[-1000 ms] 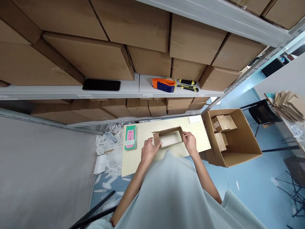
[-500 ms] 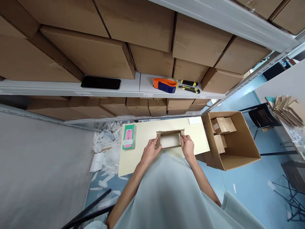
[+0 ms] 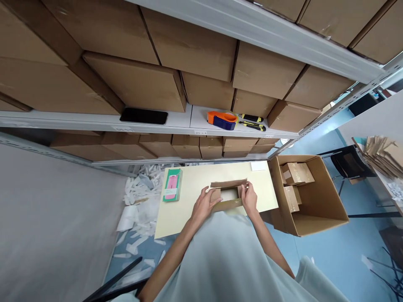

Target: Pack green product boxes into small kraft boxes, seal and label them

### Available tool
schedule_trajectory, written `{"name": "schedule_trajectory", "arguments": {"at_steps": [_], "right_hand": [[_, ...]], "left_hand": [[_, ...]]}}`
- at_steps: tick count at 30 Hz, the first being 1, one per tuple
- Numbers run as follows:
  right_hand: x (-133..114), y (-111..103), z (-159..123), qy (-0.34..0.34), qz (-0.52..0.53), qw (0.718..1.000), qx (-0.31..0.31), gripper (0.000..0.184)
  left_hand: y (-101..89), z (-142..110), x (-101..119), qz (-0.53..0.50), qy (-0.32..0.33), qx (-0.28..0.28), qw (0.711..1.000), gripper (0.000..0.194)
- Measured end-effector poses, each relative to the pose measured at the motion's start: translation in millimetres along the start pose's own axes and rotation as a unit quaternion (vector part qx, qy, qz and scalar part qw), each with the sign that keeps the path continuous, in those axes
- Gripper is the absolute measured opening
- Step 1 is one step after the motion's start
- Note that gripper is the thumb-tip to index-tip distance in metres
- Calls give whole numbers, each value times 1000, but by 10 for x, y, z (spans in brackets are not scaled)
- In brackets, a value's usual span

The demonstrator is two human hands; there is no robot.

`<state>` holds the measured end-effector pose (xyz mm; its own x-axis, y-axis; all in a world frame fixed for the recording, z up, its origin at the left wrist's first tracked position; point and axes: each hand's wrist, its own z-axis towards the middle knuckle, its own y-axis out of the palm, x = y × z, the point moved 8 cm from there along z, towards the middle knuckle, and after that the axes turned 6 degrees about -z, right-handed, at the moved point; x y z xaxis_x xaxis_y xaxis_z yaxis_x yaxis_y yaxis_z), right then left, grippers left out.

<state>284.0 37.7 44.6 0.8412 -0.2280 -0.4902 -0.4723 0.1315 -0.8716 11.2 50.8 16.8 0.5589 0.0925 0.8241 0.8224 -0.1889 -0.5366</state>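
A small cardboard box (image 3: pixel 227 204) with its top flaps raised stands between my hands at the near side of the pale yellow table (image 3: pixel 192 184). My left hand (image 3: pixel 202 206) is closed on the box's left end, its fingers over the left flap. On the right end, my right hand (image 3: pixel 249 199) grips the box wall and flap. Through the opening a pale inside shows. To the left on the table lies a green packet with a pink front (image 3: pixel 171 185). A white card (image 3: pixel 258 166) lies at the far right of the table.
Above the table, a shelf (image 3: pixel 185 121) packed with cardboard boxes holds a black phone (image 3: pixel 144 115), an orange-and-blue tape dispenser (image 3: pixel 222 120) and box cutters (image 3: pixel 252 122). Right of the table stands a large open carton (image 3: pixel 321 205) with small boxes inside. White scraps (image 3: pixel 140 197) litter the left.
The box's flaps have swung: the left one now bends inward under my left hand, and the long far and near flaps stand spread outward. The camera view has shifted slightly.
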Motion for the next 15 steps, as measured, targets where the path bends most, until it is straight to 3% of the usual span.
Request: {"name": "schedule_trajectory", "arguments": {"at_steps": [4, 9, 12, 15], "right_hand": [[-90, 1, 99, -39, -16, 997, 71, 54], [-82, -8, 37, -102, 0, 993, 67, 45], [39, 35, -92, -117, 5, 990, 73, 47], [191, 213, -187, -134, 4, 987, 89, 47]], "left_hand": [[-160, 55, 36, -17, 17, 51, 998, 78], [-245, 44, 142, -58, 108, -1, 993, 47], [-251, -3, 63, -65, 125, -10, 990, 47], [-167, -10, -82, -42, 154, -37, 986, 43]]}}
